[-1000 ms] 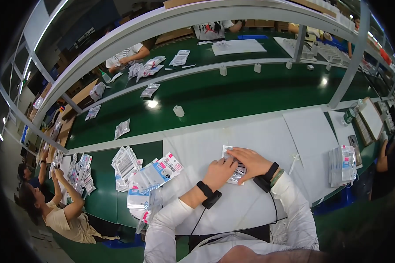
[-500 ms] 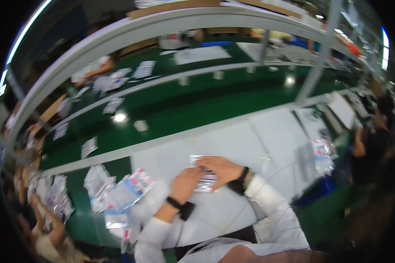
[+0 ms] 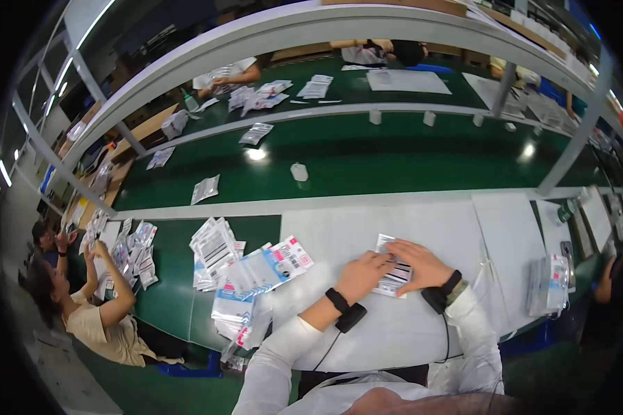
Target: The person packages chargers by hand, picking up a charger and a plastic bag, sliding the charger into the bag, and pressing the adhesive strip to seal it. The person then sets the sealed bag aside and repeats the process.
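Note:
A small flat clear packet [image 3: 393, 271] with dark stripes on a white label lies on the white work mat [image 3: 422, 228] in front of me. My left hand [image 3: 364, 274] presses on the packet's left edge with fingers together. My right hand [image 3: 421, 263] lies flat over its right side, fingers spread across it. Both wrists wear dark bands, and a cable runs from each.
A heap of similar packets [image 3: 246, 270] and striped sheets [image 3: 211, 245] lies to my left on the green bench. Another stack [image 3: 550, 283] sits at the right. A green conveyor [image 3: 367, 155] with scattered packets runs behind. A person [image 3: 90, 304] works at the left.
The camera view swung and settled again. Both hands stay on the packet on the mat in the same pose.

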`<move>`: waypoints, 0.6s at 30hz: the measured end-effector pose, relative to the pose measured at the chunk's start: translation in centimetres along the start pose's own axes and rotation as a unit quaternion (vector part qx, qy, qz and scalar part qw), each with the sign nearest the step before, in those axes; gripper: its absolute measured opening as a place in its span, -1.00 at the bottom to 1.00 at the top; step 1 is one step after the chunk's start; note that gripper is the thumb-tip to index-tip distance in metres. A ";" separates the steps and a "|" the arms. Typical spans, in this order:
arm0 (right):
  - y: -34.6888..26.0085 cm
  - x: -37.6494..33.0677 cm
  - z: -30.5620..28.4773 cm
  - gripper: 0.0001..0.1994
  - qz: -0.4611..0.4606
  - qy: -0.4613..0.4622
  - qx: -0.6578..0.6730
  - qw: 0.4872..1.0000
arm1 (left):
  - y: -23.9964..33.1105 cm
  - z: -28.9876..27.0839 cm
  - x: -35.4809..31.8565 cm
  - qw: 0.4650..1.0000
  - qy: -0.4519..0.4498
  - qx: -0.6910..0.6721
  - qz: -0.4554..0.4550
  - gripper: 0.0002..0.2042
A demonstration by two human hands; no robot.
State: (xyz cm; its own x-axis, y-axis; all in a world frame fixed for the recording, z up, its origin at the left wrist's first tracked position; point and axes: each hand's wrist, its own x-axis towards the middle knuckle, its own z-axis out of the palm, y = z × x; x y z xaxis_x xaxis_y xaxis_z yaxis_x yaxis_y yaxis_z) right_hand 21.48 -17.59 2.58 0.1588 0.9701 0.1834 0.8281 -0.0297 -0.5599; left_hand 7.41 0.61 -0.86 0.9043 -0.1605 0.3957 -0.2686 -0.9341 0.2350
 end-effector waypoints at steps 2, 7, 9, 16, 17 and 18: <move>0.1 0.0 -0.1 -0.03 0.005 0.002 0.030 1.000 | 0.2 -0.5 -0.4 1.000 -0.002 0.024 -0.020 -0.63; 0.2 0.7 -2.6 -0.24 0.017 0.055 0.043 0.997 | 0.3 -0.4 0.1 0.992 0.018 0.092 -0.086 -0.67; -0.5 2.2 -5.0 -0.34 0.039 0.075 0.002 0.996 | 0.2 0.0 0.9 0.989 0.035 0.103 -0.102 -0.68; -2.7 19.3 -5.5 -0.36 -0.013 0.007 -0.022 1.000 | -1.6 1.7 0.6 0.995 0.085 -0.025 -0.044 -0.64; -2.5 22.0 -4.1 -0.36 -0.022 0.002 -0.025 0.999 | -1.8 2.2 0.3 0.994 0.092 -0.021 -0.050 -0.64; -2.0 24.5 -2.8 -0.37 -0.013 -0.003 -0.032 0.999 | -1.5 3.0 0.2 0.996 0.069 -0.040 -0.042 -0.63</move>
State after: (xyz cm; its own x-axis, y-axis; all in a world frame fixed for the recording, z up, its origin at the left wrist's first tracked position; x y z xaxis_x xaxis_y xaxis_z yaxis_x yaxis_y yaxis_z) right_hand 25.23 5.56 10.48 0.1335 0.9721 0.1929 0.8647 -0.0192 -0.5019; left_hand 8.99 1.06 -3.77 0.8715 -0.0319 0.4893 -0.2245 -0.9131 0.3404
